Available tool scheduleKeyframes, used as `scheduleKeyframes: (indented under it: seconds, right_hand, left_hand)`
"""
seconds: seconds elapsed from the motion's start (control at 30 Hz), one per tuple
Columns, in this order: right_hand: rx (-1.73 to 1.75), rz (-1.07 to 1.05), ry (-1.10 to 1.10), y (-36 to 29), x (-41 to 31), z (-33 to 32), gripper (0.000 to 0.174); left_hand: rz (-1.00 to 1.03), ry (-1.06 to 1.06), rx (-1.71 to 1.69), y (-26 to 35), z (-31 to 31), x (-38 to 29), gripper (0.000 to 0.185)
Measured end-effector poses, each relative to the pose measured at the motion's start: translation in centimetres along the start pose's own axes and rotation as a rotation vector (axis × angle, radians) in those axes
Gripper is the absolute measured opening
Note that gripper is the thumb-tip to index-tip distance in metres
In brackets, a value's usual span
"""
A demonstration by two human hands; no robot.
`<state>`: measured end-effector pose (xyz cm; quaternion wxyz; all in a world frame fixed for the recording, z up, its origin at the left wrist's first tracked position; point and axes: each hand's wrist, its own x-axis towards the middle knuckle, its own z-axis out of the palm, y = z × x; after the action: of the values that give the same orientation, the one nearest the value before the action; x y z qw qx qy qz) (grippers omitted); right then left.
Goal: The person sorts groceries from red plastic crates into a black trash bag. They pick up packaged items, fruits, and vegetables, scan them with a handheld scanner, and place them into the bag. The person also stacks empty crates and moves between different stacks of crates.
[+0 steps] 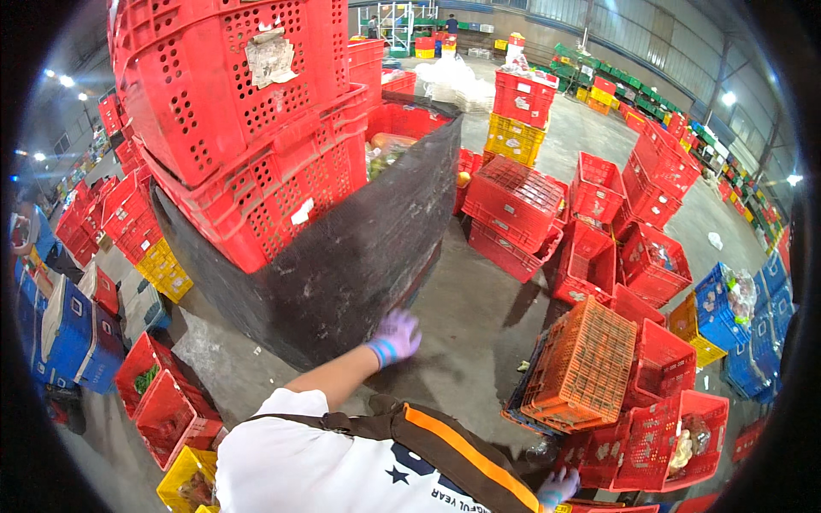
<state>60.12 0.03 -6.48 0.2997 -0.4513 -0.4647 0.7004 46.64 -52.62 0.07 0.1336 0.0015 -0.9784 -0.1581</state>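
My left hand [396, 336], in a purple glove with a blue cuff, reaches out beside the lower edge of a black sheet [333, 269]. Its fingers are loosely apart with nothing seen in them; whether they touch the sheet I cannot tell. The sheet wraps around the base of stacked red plastic crates [263, 186]. Behind its far end, a red crate holds bagged produce [388, 154]. Low at the right, my right hand [559, 486], gloved too, shows spread fingers near red crates [590, 458]. A brown strap with an orange stripe [458, 442] crosses my white shirt.
An orange crate [580, 365] stands on end at my right, with red crates [587, 260] around and beyond it. Blue boxes [83, 333] and open red crates [170, 410] stand at left. A person [32, 231] is at the far left, another [451, 24] far back.
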Motion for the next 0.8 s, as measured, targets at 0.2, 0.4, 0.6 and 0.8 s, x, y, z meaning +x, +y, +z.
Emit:
scheduleKeyframes:
  seconds: [0.2, 0.4, 0.6, 0.8]
  right_hand:
    - [-0.058, 0.11, -0.627, 6.6, -3.6, 16.5, 0.039]
    - [-0.286, 0.028, -0.939, 11.6, -5.2, 28.1, 0.035]
    - [-0.383, 0.121, -1.07, 17.2, -1.8, 38.7, 0.027]
    - [-0.611, 0.347, -1.201, 17.9, 5.9, 55.2, 0.031]
  left_hand:
    - [0.301, 0.689, 0.032, -3.8, -17.4, 16.0, 0.024]
    - [-0.238, 0.29, 0.175, -5.9, -16.6, 22.1, 0.058]
    - [-0.212, 0.108, 0.409, -5.4, -9.0, 18.8, 0.074]
    - [-0.45, -0.249, 0.257, -2.4, -15.2, 25.4, 0.065]
